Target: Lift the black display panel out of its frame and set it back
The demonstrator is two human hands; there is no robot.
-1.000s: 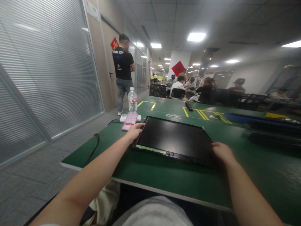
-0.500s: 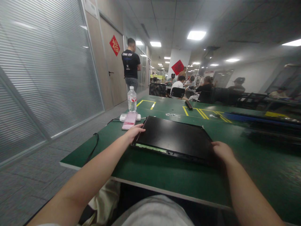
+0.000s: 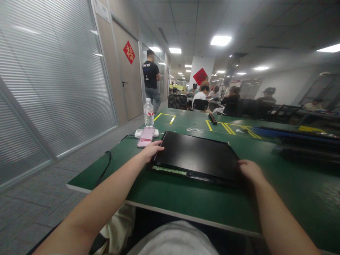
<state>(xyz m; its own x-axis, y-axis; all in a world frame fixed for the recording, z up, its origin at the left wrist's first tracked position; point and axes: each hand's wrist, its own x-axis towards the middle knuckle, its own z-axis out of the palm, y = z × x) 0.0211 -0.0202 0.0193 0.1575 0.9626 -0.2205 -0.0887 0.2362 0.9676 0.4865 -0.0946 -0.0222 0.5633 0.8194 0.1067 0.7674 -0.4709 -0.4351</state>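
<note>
Currently held: a flat, rectangular black screen panel [image 3: 198,154] with a pale green strip [image 3: 170,170] along its near edge, at the middle of the smooth dark-green counter [image 3: 186,202]; whether it rests fully is unclear.
Left fingers: the left hand [image 3: 152,151] is clamped on the panel's left edge.
Right fingers: the right hand [image 3: 251,171] grips the right edge, thumb visible, other fingers hidden.
Far-left neighbours: a pink-screened phone [image 3: 148,136] just beyond the left hand, and a clear plastic water bottle [image 3: 149,115] farther back.
Panel handling: best kept level, both sides moving together, pressure on the rim rather than the dark face, and the exposed strip untouched.
</note>
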